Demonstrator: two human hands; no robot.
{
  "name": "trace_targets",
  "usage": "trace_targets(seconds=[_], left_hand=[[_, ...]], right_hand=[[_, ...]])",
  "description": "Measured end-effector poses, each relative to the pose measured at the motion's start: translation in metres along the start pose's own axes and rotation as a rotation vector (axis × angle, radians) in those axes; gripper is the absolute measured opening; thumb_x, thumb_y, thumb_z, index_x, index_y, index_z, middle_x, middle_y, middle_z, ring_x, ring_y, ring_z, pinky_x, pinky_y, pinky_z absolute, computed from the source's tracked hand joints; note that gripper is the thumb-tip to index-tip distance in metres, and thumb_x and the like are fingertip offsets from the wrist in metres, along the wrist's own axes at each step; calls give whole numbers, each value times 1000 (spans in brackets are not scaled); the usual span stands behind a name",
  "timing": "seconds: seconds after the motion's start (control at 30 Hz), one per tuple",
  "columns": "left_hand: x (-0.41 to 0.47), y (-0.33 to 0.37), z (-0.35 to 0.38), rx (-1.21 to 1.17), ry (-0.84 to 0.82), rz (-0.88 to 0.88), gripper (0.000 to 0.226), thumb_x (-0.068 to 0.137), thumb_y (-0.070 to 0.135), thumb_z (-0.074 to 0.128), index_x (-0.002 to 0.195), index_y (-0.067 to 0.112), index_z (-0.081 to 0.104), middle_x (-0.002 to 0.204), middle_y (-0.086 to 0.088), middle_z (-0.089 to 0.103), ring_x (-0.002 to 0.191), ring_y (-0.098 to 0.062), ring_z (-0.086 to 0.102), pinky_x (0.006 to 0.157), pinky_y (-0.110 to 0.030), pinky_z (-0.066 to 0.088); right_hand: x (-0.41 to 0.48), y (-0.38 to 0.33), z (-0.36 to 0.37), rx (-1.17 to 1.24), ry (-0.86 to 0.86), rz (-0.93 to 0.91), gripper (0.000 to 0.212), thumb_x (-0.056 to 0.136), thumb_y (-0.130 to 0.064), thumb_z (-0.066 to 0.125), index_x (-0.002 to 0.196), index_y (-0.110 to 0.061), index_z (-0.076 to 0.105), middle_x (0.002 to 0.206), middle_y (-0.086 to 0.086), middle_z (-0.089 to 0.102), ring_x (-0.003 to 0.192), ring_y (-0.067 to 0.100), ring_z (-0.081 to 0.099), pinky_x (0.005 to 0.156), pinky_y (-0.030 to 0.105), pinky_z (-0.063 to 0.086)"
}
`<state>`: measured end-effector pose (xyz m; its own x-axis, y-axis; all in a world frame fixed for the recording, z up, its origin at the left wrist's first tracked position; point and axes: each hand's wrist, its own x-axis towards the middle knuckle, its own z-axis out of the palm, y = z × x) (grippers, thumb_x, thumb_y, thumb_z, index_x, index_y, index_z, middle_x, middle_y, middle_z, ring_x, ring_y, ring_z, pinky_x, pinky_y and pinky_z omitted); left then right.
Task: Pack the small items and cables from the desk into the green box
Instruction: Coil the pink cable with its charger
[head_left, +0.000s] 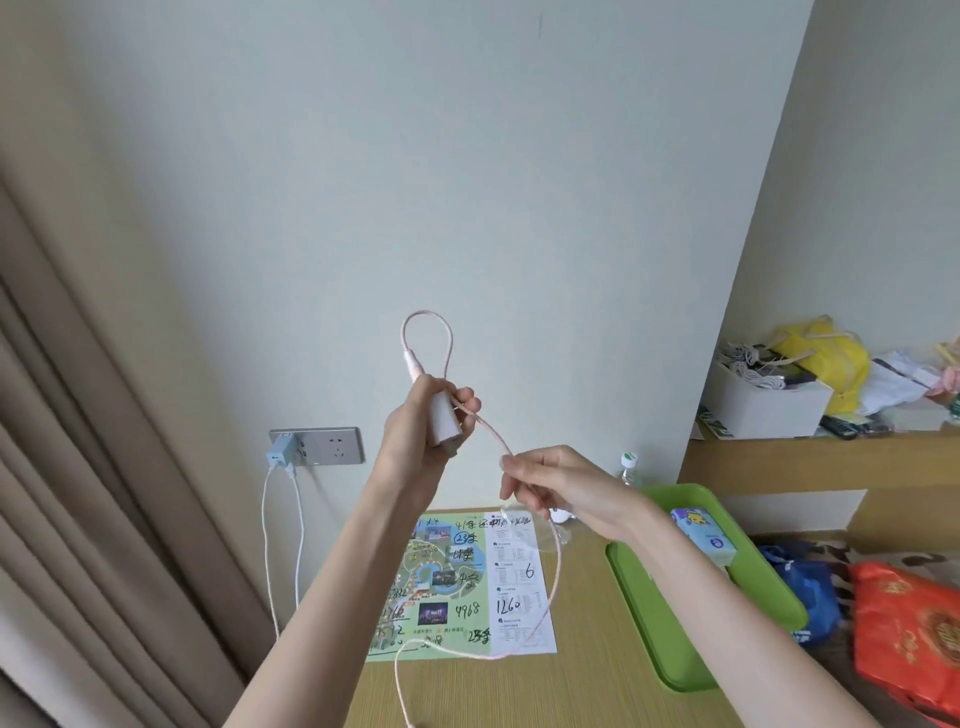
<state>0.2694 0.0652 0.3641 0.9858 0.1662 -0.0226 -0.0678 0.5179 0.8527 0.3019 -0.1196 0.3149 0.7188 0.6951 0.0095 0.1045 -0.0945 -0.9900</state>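
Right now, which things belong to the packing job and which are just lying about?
Job: pink cable, white charger gripped by left hand, right hand pinching the cable, green box.
Lying about: map sheet, water bottle, yellow bag, red bag.

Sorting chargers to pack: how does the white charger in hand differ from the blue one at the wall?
The white charger is gripped in the left hand, unplugged; the blue charger sits in the wall socket. The white charger carries a pink cable, the blue charger white cables. Both are small plug blocks.
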Motion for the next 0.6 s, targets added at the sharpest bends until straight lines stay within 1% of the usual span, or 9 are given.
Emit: trace_targets(seconds=[0.1, 0.13, 0.2, 0.27, 0.33, 0.37, 0.43, 0.5, 0.6], left_hand=[[0, 16, -7, -32, 55, 52, 5, 85, 14, 55, 80, 11, 55, 71, -4, 67, 65, -15, 63, 67, -24, 45], [0, 20, -10, -73, 57, 53, 6, 86, 14, 54, 80, 11, 54, 70, -4, 67, 63, -15, 63, 66, -24, 46], [-1, 28, -18, -209, 47, 42, 10, 88, 14, 52, 80, 9, 52, 68, -4, 65, 62, -16, 64, 62, -23, 54], [-2, 33, -26, -281, 38, 58, 11, 89, 14, 51, 81, 8, 51, 66, -4, 59, 62, -18, 64, 67, -29, 58], [-2, 35, -32, -282, 31, 60, 11, 90, 14, 50, 80, 9, 50, 64, -4, 54, 57, -18, 60, 71, -35, 60], [-3, 35, -34, -259, 29, 48, 11, 89, 14, 50, 79, 9, 51, 62, -3, 52, 53, -16, 56, 67, -33, 59], [-4, 35, -37, -154, 16, 0, 11, 89, 14, 50, 81, 9, 55, 61, 0, 51, 47, -11, 50, 52, -23, 52], [-4, 34, -41, 50, 20, -19, 17, 91, 15, 48, 87, 7, 62, 59, 2, 51, 43, -8, 46, 41, -18, 42], [-4, 29, -45, 312, 26, -40, 20, 90, 15, 51, 87, 5, 68, 60, 1, 55, 44, -9, 46, 39, -18, 38]], right_hand=[[-1, 20, -6, 39, -30, 54, 33, 90, -43, 64, 89, -11, 69, 64, -4, 55, 62, 11, 50, 65, 18, 44], [-1, 29, -7, 48, -31, 72, 33, 89, -42, 65, 91, -9, 69, 66, -3, 58, 67, 13, 54, 71, 20, 45], [-3, 46, -10, 90, -14, 107, 35, 89, -39, 67, 94, -4, 67, 72, -2, 63, 82, 17, 61, 79, 22, 48], [-5, 61, -13, 152, 16, 132, 36, 87, -38, 69, 97, -3, 68, 76, -1, 65, 84, 17, 61, 79, 22, 49], [-6, 72, -14, 210, 47, 137, 38, 87, -36, 69, 103, -2, 71, 77, 1, 63, 81, 16, 62, 81, 26, 51], [-6, 74, -14, 232, 61, 128, 38, 87, -35, 69, 106, -2, 71, 76, 2, 62, 80, 17, 61, 83, 31, 52], [-5, 72, -12, 242, 94, 90, 36, 89, -33, 67, 109, -4, 70, 74, 2, 59, 74, 17, 59, 81, 34, 52], [-2, 60, -9, 237, 139, 25, 32, 89, -33, 64, 107, -7, 71, 68, 2, 58, 65, 15, 55, 72, 30, 52], [2, 28, -6, 202, 222, -116, 28, 89, -34, 61, 100, -10, 72, 63, 1, 57, 54, 13, 48, 59, 23, 49]])
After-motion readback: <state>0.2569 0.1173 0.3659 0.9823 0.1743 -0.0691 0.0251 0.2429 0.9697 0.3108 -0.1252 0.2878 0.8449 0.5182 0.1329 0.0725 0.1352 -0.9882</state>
